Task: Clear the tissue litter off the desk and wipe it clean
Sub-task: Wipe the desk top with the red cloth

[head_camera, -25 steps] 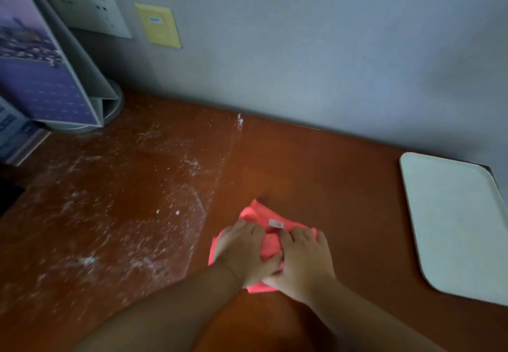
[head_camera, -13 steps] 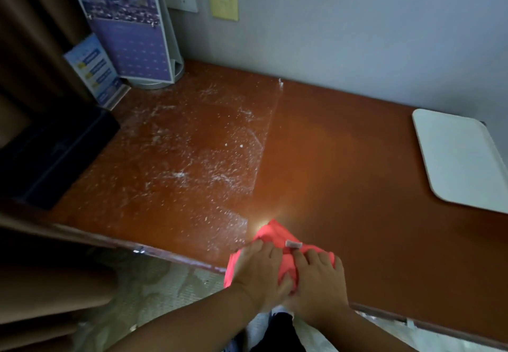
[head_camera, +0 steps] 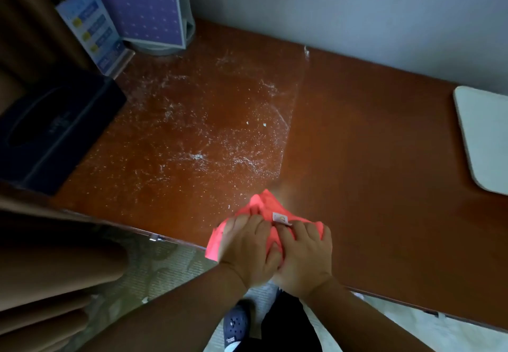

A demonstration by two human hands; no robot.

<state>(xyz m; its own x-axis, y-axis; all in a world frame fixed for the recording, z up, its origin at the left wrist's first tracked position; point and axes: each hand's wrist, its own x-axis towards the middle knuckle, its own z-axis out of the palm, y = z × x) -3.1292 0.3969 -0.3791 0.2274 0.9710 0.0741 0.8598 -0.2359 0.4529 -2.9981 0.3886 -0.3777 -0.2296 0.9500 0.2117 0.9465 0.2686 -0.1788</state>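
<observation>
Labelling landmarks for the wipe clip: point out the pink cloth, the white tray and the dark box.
pink cloth (head_camera: 263,203): head view, on its bunched far corner.
white tray (head_camera: 485,137): head view, on the bare flat surface.
dark box (head_camera: 59,134): head view, on the top face.

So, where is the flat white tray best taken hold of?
Probably the rim of the white tray along its left edge, coming from the left: it lies flat on the brown desk, and its right side is out of view.
</observation>
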